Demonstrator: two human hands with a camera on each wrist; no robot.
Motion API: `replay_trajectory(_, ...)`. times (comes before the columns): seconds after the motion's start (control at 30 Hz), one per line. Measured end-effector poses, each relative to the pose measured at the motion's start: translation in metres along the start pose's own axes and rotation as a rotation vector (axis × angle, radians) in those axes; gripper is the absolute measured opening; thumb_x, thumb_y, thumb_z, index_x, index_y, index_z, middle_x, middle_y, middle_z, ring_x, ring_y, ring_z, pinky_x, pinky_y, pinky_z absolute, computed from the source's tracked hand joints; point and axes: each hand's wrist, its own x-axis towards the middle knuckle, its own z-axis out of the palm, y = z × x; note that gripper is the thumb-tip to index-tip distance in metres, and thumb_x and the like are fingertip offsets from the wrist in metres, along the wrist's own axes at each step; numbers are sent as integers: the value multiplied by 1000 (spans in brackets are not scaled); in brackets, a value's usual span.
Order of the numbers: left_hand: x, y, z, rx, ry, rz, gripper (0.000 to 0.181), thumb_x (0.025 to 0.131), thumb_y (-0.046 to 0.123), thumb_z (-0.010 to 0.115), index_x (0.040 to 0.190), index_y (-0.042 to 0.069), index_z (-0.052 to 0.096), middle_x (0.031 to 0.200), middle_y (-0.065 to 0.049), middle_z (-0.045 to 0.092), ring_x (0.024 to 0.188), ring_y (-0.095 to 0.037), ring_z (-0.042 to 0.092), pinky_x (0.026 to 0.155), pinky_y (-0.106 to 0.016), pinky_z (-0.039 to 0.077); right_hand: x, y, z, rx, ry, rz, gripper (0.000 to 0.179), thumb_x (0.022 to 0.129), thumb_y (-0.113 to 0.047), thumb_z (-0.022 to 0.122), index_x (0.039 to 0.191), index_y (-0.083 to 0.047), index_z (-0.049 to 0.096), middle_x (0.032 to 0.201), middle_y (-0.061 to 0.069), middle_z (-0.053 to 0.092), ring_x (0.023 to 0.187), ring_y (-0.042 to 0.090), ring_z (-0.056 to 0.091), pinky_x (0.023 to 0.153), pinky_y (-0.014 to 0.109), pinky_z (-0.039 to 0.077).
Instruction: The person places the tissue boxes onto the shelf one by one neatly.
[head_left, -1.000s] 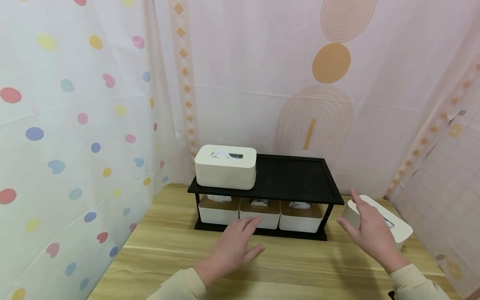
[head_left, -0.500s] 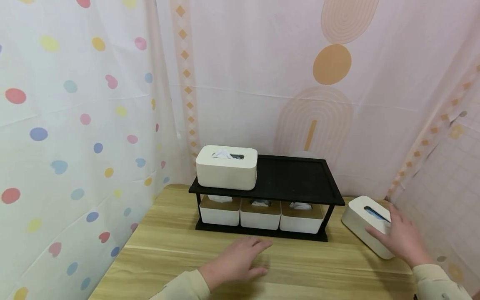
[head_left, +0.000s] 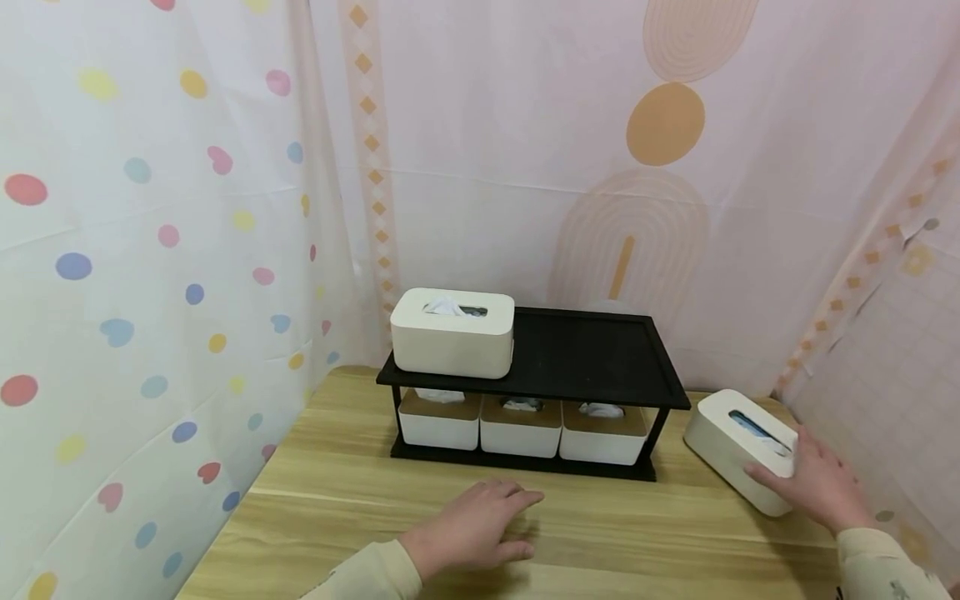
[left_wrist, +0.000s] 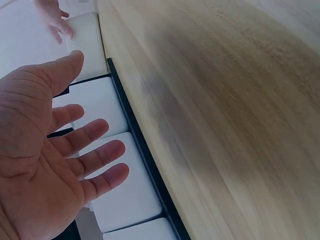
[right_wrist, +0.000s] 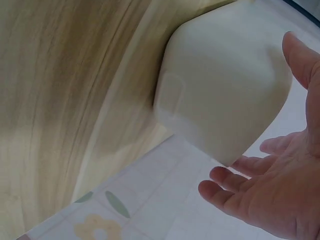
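Note:
A white tissue box stands at an angle on the wooden table, right of a black two-tier rack. My right hand is at its near right end, thumb on one side and fingers on the other. In the right wrist view the fingers are loosely bent at the box's edge, and firm contact cannot be made out. My left hand hovers over the table before the rack, fingers spread and holding nothing. Another white tissue box sits on the rack's upper left.
Several wood-topped white tissue boxes fill the rack's lower tier side by side. The bare black upper shelf extends right of the top box. Patterned curtains enclose the table at the back and sides.
My right hand has moved right and down from over the right-hand tissue box to its near end. My left hand has drawn slightly back from the rack. The boxes stay in place.

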Motion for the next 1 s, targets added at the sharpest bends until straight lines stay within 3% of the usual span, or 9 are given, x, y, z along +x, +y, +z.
replay_trajectory(0.7,-1,0,2,4,-28,-14,63,100,51,73,153,22,58,142,0,68,129,-18,66,114,-42,53,-1,5,-1,13,10,-11,126,96,-69,64,154,29,10,141,62,30,121,78,38,97,83,40)
replay_trajectory(1.0,-1,-1,3,4,-27,-11,63,100,53,73,153,22,58,143,1,68,129,-18,65,110,-40,56,1,8,1,31,-4,-35,123,98,-68,62,155,28,10,149,57,27,128,75,36,101,84,36)
